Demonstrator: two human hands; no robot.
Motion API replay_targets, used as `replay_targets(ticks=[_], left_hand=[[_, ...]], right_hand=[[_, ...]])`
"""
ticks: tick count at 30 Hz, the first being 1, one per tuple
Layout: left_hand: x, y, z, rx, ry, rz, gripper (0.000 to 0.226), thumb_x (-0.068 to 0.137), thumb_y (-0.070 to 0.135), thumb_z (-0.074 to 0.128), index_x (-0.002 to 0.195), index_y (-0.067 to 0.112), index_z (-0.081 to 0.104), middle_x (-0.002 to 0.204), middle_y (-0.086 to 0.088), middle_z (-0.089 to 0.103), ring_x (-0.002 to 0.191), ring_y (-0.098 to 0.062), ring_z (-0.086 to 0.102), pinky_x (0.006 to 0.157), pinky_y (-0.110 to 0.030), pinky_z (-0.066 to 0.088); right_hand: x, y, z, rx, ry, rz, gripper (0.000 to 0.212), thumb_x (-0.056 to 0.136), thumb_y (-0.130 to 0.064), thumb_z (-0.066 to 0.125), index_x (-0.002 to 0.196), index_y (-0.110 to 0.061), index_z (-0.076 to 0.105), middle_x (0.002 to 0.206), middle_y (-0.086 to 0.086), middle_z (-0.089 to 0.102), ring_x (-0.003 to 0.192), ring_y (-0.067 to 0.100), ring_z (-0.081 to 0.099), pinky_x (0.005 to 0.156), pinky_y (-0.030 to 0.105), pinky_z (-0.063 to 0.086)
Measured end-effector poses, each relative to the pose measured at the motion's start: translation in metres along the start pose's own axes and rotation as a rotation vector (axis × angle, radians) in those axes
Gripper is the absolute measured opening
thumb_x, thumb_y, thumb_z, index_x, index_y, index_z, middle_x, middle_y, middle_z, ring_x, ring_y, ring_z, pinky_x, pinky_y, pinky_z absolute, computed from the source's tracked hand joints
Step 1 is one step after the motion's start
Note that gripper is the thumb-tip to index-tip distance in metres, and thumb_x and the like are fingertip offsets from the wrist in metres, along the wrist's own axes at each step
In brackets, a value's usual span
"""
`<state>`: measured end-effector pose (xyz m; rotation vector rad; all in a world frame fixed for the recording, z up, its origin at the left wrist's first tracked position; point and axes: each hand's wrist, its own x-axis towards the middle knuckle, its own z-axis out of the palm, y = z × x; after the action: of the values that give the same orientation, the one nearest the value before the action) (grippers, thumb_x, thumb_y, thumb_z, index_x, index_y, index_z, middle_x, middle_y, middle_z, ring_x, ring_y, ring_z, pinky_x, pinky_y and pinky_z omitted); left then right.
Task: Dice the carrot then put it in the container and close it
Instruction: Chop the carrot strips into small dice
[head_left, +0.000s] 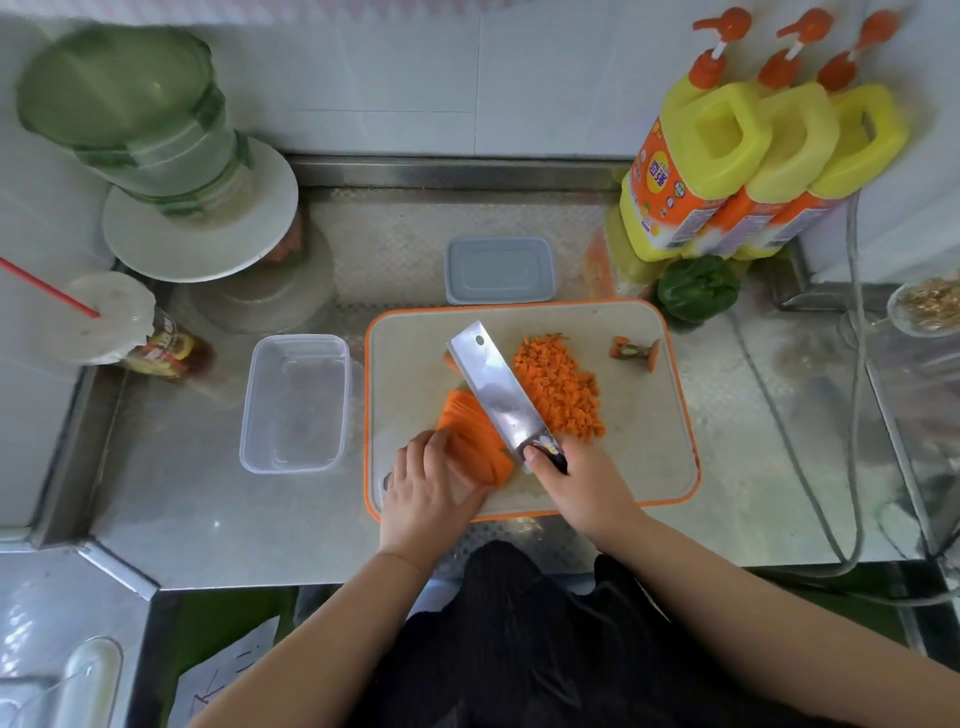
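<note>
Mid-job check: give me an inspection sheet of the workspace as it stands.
Surface: steel counter, orange-rimmed cutting board in the middle.
Job's things: diced carrot piled on the board right of the cleaver; carrot slices left of the blade, uncut; carrot end near the board's far right corner; clear container empty, left of the board; lid behind the board.
Clutter: three yellow pump bottles, green pepper, cup with red straw, green-lidded jar on a white plate.
Grippers: left hand rests on the slices; right hand grips the cleaver's handle.
Cables: grey cable across the counter's right side.
Surroundings: white tiled wall.
</note>
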<state>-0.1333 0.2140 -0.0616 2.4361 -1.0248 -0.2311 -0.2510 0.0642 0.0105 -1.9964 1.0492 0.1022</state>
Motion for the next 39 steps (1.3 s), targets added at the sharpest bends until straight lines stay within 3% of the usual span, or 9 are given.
replay_targets(ticks=[6, 9, 12, 18, 25, 29, 32, 36, 39], left_hand=[[-0.003, 0.001, -0.007, -0.014, -0.009, 0.035, 0.074, 0.076, 0.062, 0.058, 0.128, 0.011, 0.046, 0.12, -0.007, 0.044, 0.099, -0.034, 0.061, 0.069, -0.044, 0.056], [-0.003, 0.001, -0.014, -0.124, -0.035, 0.027, 0.052, 0.079, 0.048, 0.069, 0.117, 0.02, 0.046, 0.116, -0.006, 0.05, 0.093, -0.032, 0.063, 0.07, -0.045, 0.058], [-0.001, -0.001, -0.028, -0.241, -0.051, 0.04, 0.027, 0.086, 0.039, 0.059, 0.107, 0.022, 0.057, 0.102, 0.004, 0.063, 0.096, -0.018, 0.057, 0.081, -0.033, 0.05], [0.043, 0.003, -0.059, -0.503, 0.053, -0.433, 0.023, 0.093, 0.015, 0.064, 0.112, 0.024, 0.057, 0.096, 0.011, 0.062, 0.089, -0.007, 0.056, 0.072, -0.017, 0.038], [0.115, -0.005, -0.054, -0.405, -0.012, -0.547, 0.027, 0.099, 0.021, 0.054, 0.125, 0.013, 0.053, 0.106, -0.002, 0.059, 0.094, -0.022, 0.055, 0.076, -0.025, 0.035], [0.133, -0.012, -0.043, -0.283, -0.084, -0.5, 0.038, 0.096, 0.023, 0.056, 0.132, 0.015, 0.05, 0.124, -0.009, 0.057, 0.112, -0.027, 0.053, 0.092, -0.036, 0.042], [0.121, -0.007, -0.039, -0.024, -0.073, -0.266, 0.048, 0.092, 0.024, 0.061, 0.137, 0.017, 0.049, 0.138, -0.007, 0.044, 0.126, -0.028, 0.038, 0.107, -0.039, 0.032], [0.085, -0.002, -0.038, 0.039, -0.107, 0.268, 0.048, 0.082, 0.047, 0.064, 0.121, 0.021, 0.054, 0.121, -0.005, 0.054, 0.112, -0.025, 0.045, 0.094, -0.046, 0.047], [0.055, -0.005, -0.03, 0.166, -0.145, 0.283, 0.07, 0.067, 0.06, 0.069, 0.117, 0.016, 0.049, 0.115, -0.008, 0.056, 0.106, -0.025, 0.049, 0.085, -0.044, 0.052]], right_hand=[[-0.004, 0.003, -0.007, -0.014, -0.005, -0.046, 0.025, 0.095, -0.041, 0.053, 0.075, -0.026, 0.052, 0.057, -0.006, 0.047, 0.058, 0.014, 0.049, 0.055, 0.029, 0.034], [-0.005, 0.003, -0.01, -0.021, 0.013, -0.042, 0.035, 0.095, -0.042, 0.053, 0.065, -0.031, 0.038, 0.054, -0.006, 0.042, 0.053, 0.011, 0.043, 0.051, 0.026, 0.029], [-0.005, 0.007, -0.012, -0.036, 0.016, -0.016, 0.034, 0.094, -0.043, 0.054, 0.068, -0.026, 0.04, 0.057, -0.006, 0.041, 0.06, 0.017, 0.047, 0.058, 0.031, 0.033], [-0.002, 0.01, -0.021, 0.024, 0.033, 0.006, 0.032, 0.095, -0.038, 0.053, 0.068, -0.03, 0.039, 0.061, -0.007, 0.045, 0.058, 0.006, 0.045, 0.053, 0.02, 0.03], [0.003, 0.01, -0.023, 0.01, 0.031, 0.011, 0.037, 0.096, -0.038, 0.052, 0.065, -0.029, 0.034, 0.056, -0.007, 0.04, 0.053, 0.007, 0.04, 0.049, 0.022, 0.026], [0.006, 0.016, -0.021, 0.023, 0.025, 0.026, 0.038, 0.096, -0.039, 0.051, 0.066, -0.023, 0.036, 0.058, -0.002, 0.043, 0.054, 0.013, 0.043, 0.052, 0.028, 0.029], [0.007, 0.016, -0.02, 0.021, 0.035, 0.029, 0.039, 0.096, -0.04, 0.051, 0.066, -0.021, 0.036, 0.058, 0.0, 0.043, 0.053, 0.015, 0.043, 0.052, 0.03, 0.029], [0.009, 0.014, -0.022, 0.044, 0.047, 0.04, 0.038, 0.095, -0.04, 0.052, 0.065, -0.025, 0.034, 0.057, -0.004, 0.042, 0.053, 0.011, 0.042, 0.051, 0.026, 0.028], [0.01, 0.013, -0.021, 0.07, 0.055, 0.037, 0.038, 0.095, -0.038, 0.054, 0.065, -0.026, 0.035, 0.058, -0.005, 0.042, 0.054, 0.01, 0.042, 0.052, 0.025, 0.029]])
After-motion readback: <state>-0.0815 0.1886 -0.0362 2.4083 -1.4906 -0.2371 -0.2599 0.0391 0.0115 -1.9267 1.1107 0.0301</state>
